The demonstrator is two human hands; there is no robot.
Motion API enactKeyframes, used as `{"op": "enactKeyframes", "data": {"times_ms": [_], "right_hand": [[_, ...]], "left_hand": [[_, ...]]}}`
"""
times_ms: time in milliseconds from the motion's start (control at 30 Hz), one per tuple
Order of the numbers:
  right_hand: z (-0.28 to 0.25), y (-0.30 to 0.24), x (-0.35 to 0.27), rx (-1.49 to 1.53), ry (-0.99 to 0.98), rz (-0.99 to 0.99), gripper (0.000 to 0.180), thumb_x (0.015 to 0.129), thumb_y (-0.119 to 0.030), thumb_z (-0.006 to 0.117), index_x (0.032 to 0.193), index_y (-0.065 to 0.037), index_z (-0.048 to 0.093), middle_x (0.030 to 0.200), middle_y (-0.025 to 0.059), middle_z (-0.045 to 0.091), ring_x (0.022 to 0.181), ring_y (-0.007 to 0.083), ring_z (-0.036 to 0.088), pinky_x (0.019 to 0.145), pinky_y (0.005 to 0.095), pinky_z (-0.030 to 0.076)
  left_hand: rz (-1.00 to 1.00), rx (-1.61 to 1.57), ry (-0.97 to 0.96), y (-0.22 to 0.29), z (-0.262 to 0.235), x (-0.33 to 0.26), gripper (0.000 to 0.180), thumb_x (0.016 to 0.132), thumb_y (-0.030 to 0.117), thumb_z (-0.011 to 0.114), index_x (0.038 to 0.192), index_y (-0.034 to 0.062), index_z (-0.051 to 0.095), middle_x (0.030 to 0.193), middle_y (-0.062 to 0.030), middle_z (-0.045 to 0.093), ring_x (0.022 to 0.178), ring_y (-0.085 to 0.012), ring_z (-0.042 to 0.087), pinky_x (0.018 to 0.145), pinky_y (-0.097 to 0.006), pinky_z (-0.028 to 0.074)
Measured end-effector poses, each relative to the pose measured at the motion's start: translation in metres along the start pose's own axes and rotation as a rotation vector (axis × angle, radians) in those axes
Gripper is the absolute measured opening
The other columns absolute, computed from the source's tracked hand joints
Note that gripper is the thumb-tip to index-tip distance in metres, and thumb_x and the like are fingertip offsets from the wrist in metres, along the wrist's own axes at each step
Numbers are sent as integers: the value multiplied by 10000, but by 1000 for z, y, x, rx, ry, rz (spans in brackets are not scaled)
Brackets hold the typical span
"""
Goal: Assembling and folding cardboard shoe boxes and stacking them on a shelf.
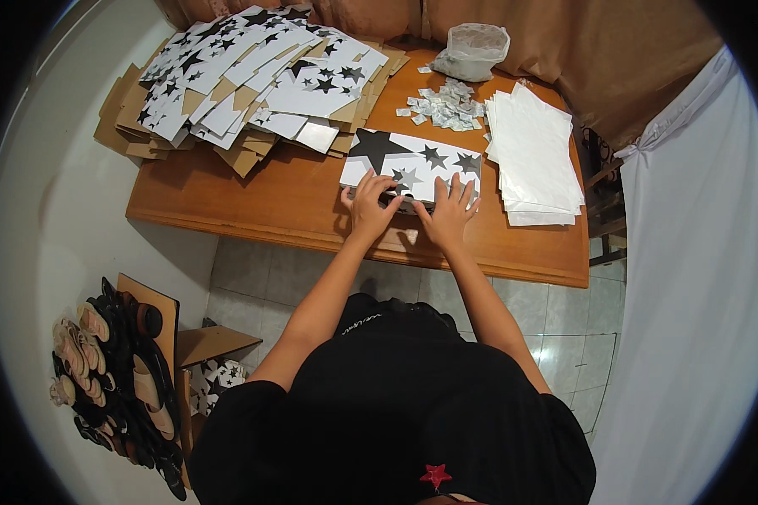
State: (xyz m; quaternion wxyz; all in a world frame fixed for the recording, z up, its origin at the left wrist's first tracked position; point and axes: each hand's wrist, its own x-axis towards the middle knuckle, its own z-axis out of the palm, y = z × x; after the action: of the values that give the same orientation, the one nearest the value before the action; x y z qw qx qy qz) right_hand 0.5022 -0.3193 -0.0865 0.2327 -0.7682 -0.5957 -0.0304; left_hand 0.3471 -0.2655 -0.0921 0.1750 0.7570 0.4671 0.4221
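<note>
A white cardboard box [413, 160] printed with black and grey stars lies closed near the front of the wooden table. My left hand [369, 204] grips its front left corner, fingers bent over the top and the thumb along the front edge. On the right half of that edge, my right hand [451, 215] holds the box too, its fingers spread over the top and its thumb at the front. The two thumbs point toward each other. Most of the box's front side is hidden behind the hands.
Flat star-printed cardboard blanks [253, 80] are heaped at the table's left. Small white packets [446, 105] lie behind the box, near a clear plastic tub [477, 52]. White paper sheets [535, 156] are stacked right. Shoes [114, 370] stand at lower left beside a brown board [156, 307].
</note>
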Motion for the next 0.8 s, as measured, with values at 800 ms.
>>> {"op": "enactKeyframes", "data": {"times_ms": [800], "right_hand": [[-6,-11,3,90,-59,142,673,636,-404,673,1225,-134,491,1411,176,243,1331,403,87,952,700,-16]], "left_hand": [[-196,-35,-136,6,-1,5,235,660,250,736,887,200,706,1126,29,567,1274,-228,325,918,-503,171]]}}
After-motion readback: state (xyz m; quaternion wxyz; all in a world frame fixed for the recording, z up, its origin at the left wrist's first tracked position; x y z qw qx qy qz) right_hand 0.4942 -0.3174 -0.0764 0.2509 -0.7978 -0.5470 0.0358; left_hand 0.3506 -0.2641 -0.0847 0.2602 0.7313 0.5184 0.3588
